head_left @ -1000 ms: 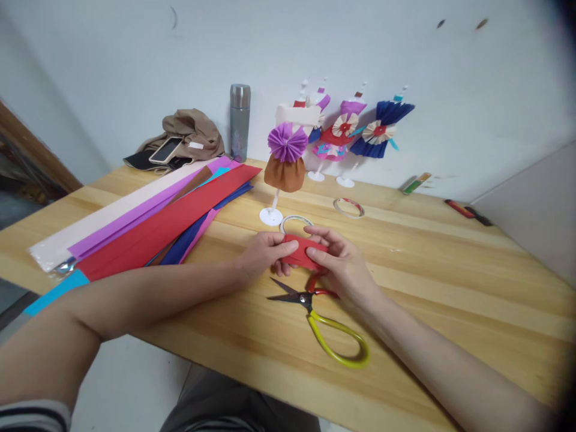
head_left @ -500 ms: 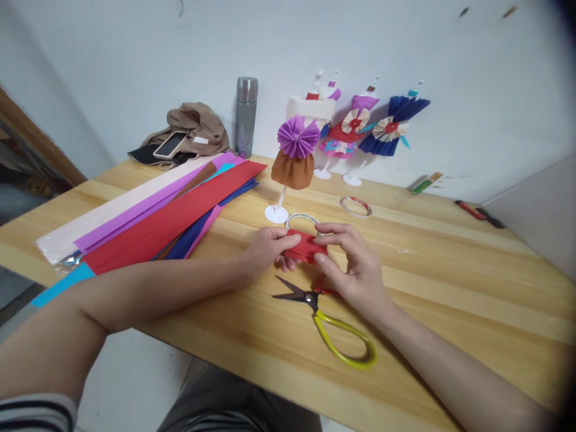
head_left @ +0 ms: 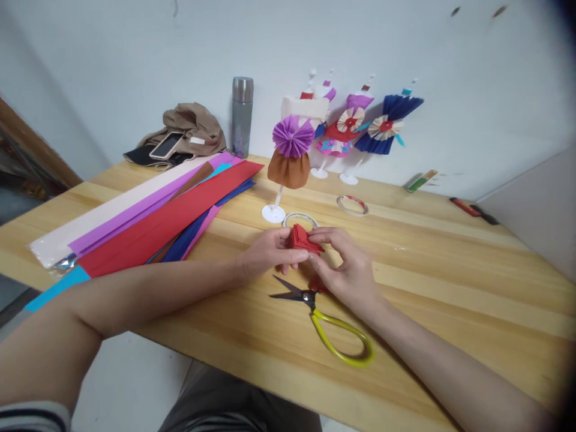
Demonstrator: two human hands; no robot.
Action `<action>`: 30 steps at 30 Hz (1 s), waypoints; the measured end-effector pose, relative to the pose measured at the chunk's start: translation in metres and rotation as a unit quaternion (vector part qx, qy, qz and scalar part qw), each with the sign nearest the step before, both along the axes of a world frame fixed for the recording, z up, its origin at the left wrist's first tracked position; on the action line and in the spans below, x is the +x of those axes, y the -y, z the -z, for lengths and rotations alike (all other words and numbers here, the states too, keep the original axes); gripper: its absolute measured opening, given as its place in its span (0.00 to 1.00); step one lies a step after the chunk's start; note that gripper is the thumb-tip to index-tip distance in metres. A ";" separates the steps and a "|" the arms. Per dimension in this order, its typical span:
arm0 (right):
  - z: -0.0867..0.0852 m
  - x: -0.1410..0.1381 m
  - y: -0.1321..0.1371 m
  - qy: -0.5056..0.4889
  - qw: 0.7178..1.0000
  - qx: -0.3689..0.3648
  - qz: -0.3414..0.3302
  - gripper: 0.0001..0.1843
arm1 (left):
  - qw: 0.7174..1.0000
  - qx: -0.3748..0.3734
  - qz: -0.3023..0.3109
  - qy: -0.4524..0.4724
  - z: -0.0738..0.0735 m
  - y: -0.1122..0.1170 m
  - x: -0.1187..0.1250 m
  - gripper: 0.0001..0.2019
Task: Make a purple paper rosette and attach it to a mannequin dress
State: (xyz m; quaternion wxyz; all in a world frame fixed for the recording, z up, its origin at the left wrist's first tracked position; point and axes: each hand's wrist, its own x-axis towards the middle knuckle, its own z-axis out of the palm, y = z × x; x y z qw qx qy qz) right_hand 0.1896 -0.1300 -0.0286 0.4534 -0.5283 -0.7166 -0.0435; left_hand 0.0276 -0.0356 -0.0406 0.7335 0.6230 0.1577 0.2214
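Note:
A small folded piece of red crepe paper [head_left: 302,239] is held between both hands above the table. My left hand [head_left: 274,249] pinches its left side, thumb along the lower edge. From the right, my right hand [head_left: 344,255] grips it with thumb and fingertips, and its layers fan out at the top. Scissors [head_left: 307,296] with a yellow handle lie spread on the wood just below; their other handle is mostly hidden under my right hand. Behind the paper lies a roll of tape [head_left: 299,217], partly covered by my hands.
Long strips of coloured paper [head_left: 171,219] lie at left. A mannequin stand with a brown skirt and purple paper rosette [head_left: 293,137] stands ahead, with several dressed stands behind it. A thermos [head_left: 242,117], a cap [head_left: 193,126], a phone [head_left: 166,146] and another tape ring [head_left: 352,205] are also on the table [head_left: 450,288].
The red paper was lying flat between my fingers; now it is turned and bunched, with its layered edges showing. Both hands have drawn closer together. The view has shifted slightly.

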 end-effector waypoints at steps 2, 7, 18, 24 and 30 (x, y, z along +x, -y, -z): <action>0.000 0.000 0.001 0.003 1.000 -0.005 0.013 0.05 | 1.000 -0.004 0.005 0.005 -0.001 0.001 0.002 0.23; -0.001 -0.002 0.003 0.000 0.999 -0.024 0.026 0.03 | 1.000 0.000 -0.021 -0.017 -0.001 0.005 0.004 0.20; -0.006 -0.001 0.000 -0.021 1.000 -0.022 -0.008 0.04 | 0.997 -0.015 -0.052 -0.048 -0.003 0.005 0.005 0.09; -0.007 0.004 0.000 -0.017 1.000 -0.010 -0.003 0.05 | 0.996 -0.027 -0.055 -0.063 -0.006 0.004 0.003 0.06; -0.003 0.010 -0.002 0.137 0.988 0.075 0.014 0.06 | 0.996 -0.032 -0.057 -0.055 -0.008 0.004 0.003 0.07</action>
